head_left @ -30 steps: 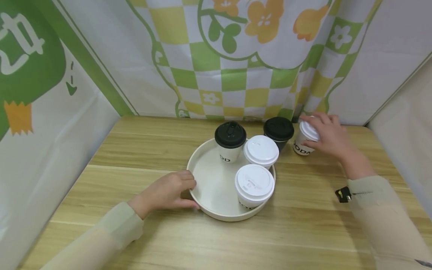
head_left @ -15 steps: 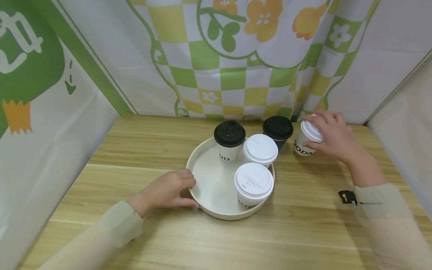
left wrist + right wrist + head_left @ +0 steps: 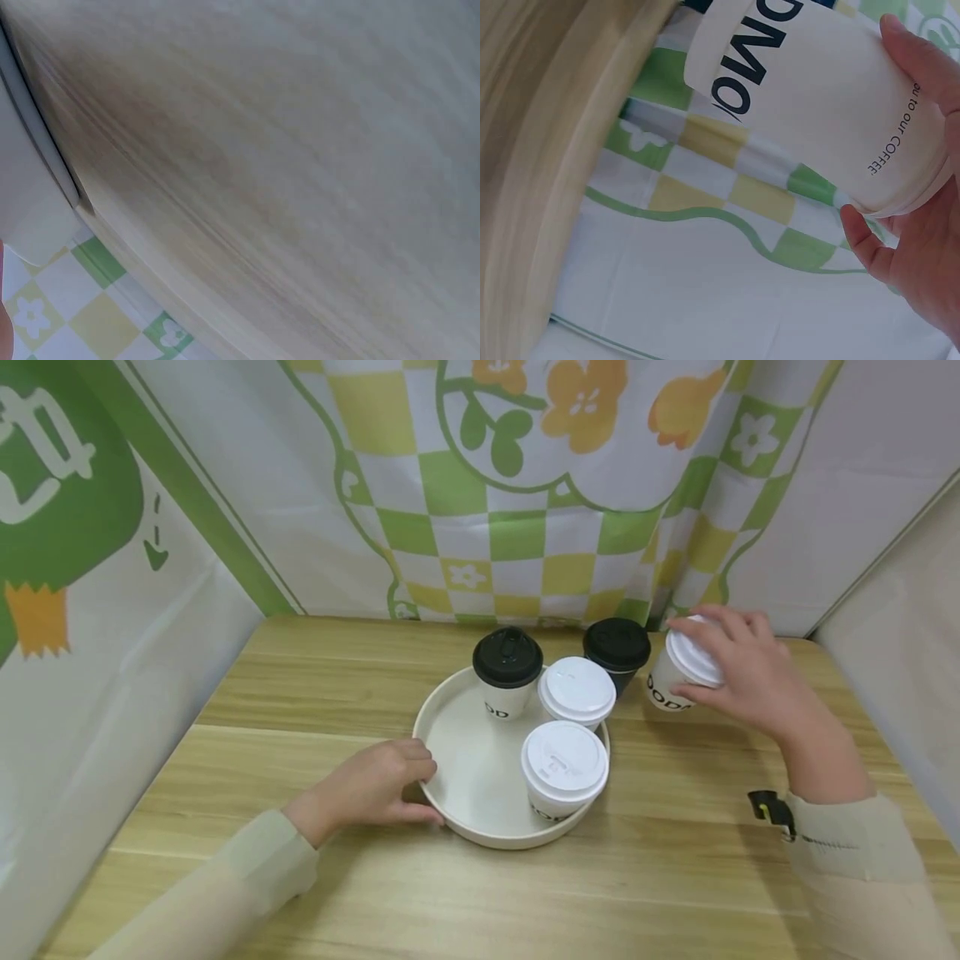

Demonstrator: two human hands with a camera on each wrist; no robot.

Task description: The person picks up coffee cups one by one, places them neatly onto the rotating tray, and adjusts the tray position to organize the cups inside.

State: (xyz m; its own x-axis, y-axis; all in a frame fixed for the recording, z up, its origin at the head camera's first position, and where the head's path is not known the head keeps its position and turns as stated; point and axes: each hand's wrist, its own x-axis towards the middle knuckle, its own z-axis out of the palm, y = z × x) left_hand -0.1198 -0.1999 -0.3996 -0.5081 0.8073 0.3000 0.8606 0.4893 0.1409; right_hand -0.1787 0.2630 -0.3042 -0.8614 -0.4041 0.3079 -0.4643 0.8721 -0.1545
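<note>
My left hand [image 3: 375, 783] grips the left rim of a round cream tray [image 3: 461, 760], fingers curled over the edge and thumb low outside. On the tray stand a black-lidded white cup [image 3: 501, 700] and two white-lidded cups, the middle one [image 3: 577, 689] and the front one [image 3: 566, 772]. To the tray's right, my right hand [image 3: 750, 677] holds another white-lidded paper cup [image 3: 666, 689] by its lid and upper side. In the right wrist view, curtain shows between the table and the base of this held cup [image 3: 817, 97].
A dark cup with a black lid [image 3: 617, 645] stands by the tray's back right edge, its base hidden. A checkered curtain [image 3: 517, 535] hangs behind the wooden table [image 3: 315, 693]. White walls close off both sides.
The right hand's cup has shifted slightly left and toward the camera, with its wrist swinging to the right. Left hand and tray have hardly moved.
</note>
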